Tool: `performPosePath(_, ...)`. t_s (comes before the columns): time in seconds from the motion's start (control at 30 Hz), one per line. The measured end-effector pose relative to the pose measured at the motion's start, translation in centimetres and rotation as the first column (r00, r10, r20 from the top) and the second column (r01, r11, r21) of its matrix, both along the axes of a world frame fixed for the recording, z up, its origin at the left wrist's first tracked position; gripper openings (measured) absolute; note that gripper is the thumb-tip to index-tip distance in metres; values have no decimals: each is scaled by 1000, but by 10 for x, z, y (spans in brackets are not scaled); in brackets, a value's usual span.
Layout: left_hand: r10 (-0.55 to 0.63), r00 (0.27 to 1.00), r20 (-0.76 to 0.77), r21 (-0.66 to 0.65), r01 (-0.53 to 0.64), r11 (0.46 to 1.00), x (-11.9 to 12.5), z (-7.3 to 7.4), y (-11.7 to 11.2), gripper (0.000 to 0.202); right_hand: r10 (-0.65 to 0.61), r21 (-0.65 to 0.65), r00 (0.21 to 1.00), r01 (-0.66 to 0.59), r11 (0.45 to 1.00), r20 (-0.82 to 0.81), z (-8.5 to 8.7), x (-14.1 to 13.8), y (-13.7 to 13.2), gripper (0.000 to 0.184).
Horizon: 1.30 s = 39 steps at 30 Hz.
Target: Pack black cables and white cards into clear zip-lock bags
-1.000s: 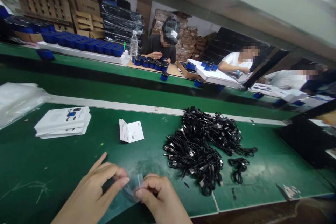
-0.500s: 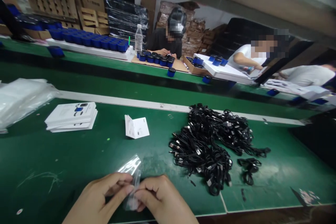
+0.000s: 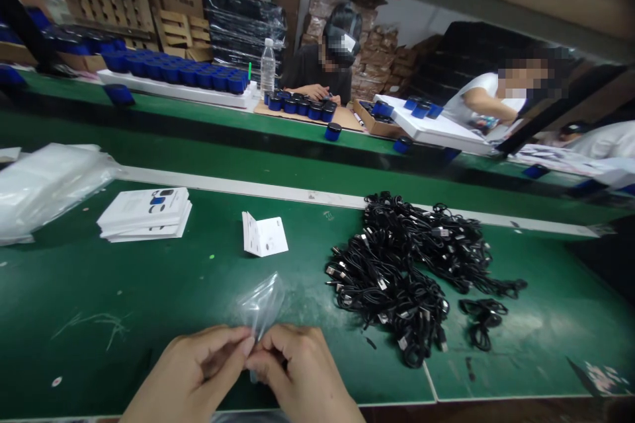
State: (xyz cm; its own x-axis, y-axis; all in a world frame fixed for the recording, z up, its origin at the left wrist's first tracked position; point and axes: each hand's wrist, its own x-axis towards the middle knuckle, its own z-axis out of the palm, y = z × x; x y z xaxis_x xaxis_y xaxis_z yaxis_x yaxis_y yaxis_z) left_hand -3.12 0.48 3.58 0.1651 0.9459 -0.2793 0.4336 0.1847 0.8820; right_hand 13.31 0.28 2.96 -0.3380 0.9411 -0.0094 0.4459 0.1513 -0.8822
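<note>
Both hands meet at the near edge of the green table (image 3: 124,291). My left hand (image 3: 191,377) and my right hand (image 3: 297,373) each pinch the lower end of a small clear plastic bag (image 3: 260,304), which stands up between the fingertips. To the right lies a large heap of coiled black cables (image 3: 397,271), with one separate coil (image 3: 481,320) beside it. A folded white leaflet (image 3: 262,236) stands just beyond the bag, and a stack of white booklets (image 3: 146,213) lies to the left.
A pile of clear plastic bags (image 3: 44,185) sits at the far left. Beyond a green conveyor (image 3: 223,168), other people sit at a bench with rows of blue cylinders (image 3: 173,73), a water bottle (image 3: 267,76) and cardboard boxes behind.
The bag has been raised from lying low between my hands to standing upright above the fingertips. The view has shifted slightly, so table items appear further right.
</note>
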Motion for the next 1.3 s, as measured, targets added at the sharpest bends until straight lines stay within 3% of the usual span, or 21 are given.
performPosePath(0.1,25,999,20,-31,-25,999,3,1,0,34,-2,-13,1000,1,1000,-20,0,1,0,16)
performPosePath(0.33,-48,997,60,-127,56,990,3,-1,0,33,1,-40,999,-3,999,-44,-2,2,-1,14)
performPosePath(0.63,-309,950,-45,-154,299,942,-2,15,16,33,124,60,991,-127,990,59,3,4,-4,14)
performPosePath(0.77,-259,965,48,-139,263,955,4,16,12,34,40,104,986,-57,993,162,6,2,-6,17)
performPosePath(0.87,-163,982,99,-107,173,979,11,13,6,36,-68,262,969,3,965,239,2,-5,-7,19)
performPosePath(1.0,-95,989,-114,77,104,992,12,7,1,30,-160,493,945,-1,870,284,-8,-16,-5,21)
performPosePath(1.13,5,902,-432,343,159,926,-1,-1,3,25,-292,637,882,-12,771,370,-12,-21,0,26)
performPosePath(1.23,81,818,-569,430,213,877,-13,-8,7,24,-308,600,829,-42,799,467,-9,-18,4,26)
performPosePath(1.3,115,802,-586,429,187,884,-18,-12,8,25,-249,511,838,-41,858,485,-2,-14,11,26)
